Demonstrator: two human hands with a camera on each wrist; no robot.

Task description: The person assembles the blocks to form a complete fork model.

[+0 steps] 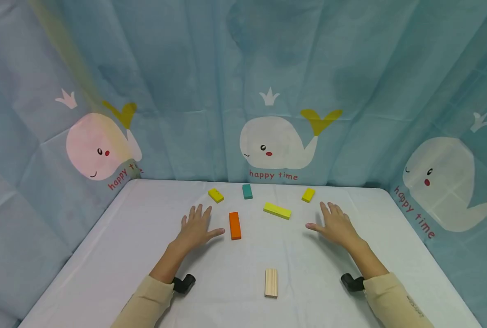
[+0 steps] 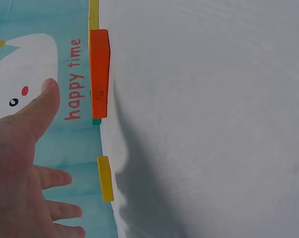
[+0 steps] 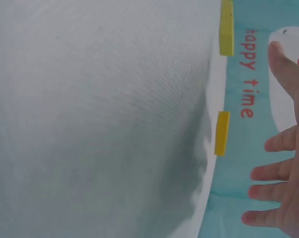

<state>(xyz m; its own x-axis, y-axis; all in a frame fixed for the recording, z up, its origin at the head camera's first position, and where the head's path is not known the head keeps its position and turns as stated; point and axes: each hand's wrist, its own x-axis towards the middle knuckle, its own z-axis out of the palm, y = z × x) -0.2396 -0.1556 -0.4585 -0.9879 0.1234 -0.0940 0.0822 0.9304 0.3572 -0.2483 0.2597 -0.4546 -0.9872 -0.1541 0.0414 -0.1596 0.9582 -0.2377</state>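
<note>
My left hand hovers over the white table with its fingers spread, holding nothing. Just right of its thumb lies an orange block, which also shows in the left wrist view. My right hand is likewise spread above the table on the right, with nothing in it. Beyond its fingertips is a small yellow block. A longer yellow-green block lies between the hands, farther back. Nearer to me, a plain wooden block lies on the cloth.
Along the back of the table are another small yellow block and a teal block. A blue curtain with printed whales hangs behind and at both sides. White cloth covers the table. Each wrist wears a black camera mount.
</note>
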